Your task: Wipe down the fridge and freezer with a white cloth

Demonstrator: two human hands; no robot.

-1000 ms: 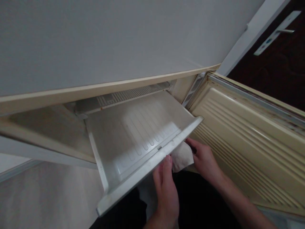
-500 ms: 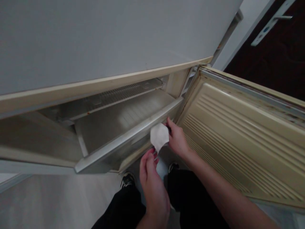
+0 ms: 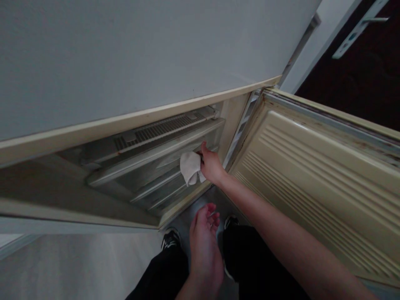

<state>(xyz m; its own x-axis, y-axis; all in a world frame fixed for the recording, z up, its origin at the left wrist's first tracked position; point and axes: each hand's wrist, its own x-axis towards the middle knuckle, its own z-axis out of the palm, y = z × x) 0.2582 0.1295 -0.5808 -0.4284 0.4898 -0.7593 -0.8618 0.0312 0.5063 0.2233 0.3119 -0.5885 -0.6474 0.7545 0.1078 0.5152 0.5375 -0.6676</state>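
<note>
My right hand [image 3: 211, 164] grips a white cloth [image 3: 189, 166] at the front of a clear drawer [image 3: 137, 179] inside the fridge compartment. The cloth hangs loosely to the left of my fingers, and its lower end droops. I cannot tell whether my fingertips touch the drawer front behind it. Lower down, in front of my legs, my left hand [image 3: 206, 233] hovers with palm turned up and fingers loosely bent, holding nothing. Above the drawer is a slatted shelf [image 3: 159, 132].
The compartment door [image 3: 300, 179], ribbed inside with a stained seal, stands swung out at right. A pale upper panel [image 3: 140, 54] spans the top. A dark door with a metal handle [image 3: 375, 20] is at the upper right. My shoes [image 3: 171, 238] are on the floor below.
The drawer has slid back into the compartment from its pulled-out position. My right hand moved inward and left with the cloth. My left hand dropped away from the cloth.
</note>
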